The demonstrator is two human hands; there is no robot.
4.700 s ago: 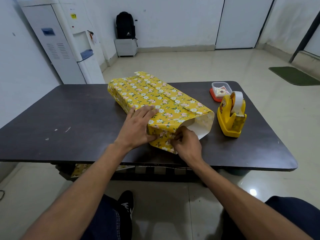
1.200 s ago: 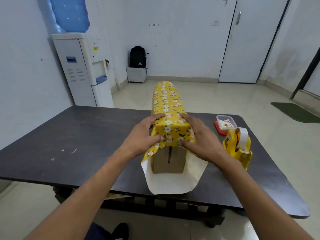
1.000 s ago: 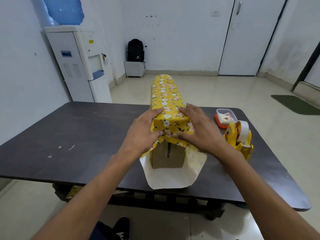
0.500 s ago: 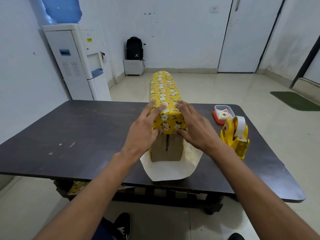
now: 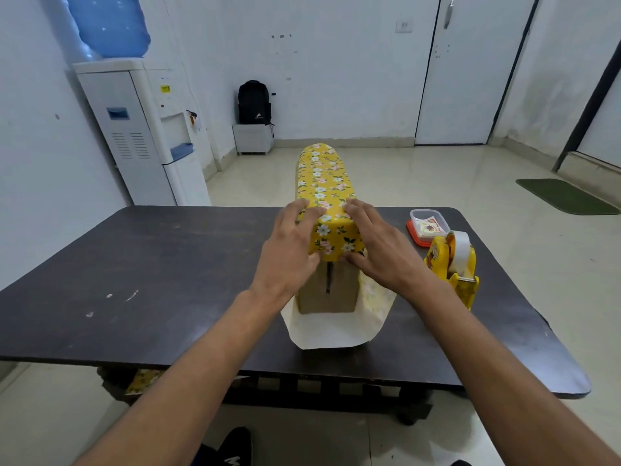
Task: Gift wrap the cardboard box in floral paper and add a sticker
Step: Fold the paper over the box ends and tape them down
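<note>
Head view: left hand (image 5: 289, 250) and right hand (image 5: 381, 252) flank the near end of the floral paper (image 5: 322, 178), fingers flat on top, thumbs pressing its folded flap against the cardboard box (image 5: 327, 292). The box lies mid-table (image 5: 168, 264), brown end exposed. A yellow tape dispenser (image 5: 453, 267) stands just right, with a small plastic tub (image 5: 428, 223) beyond.
</note>
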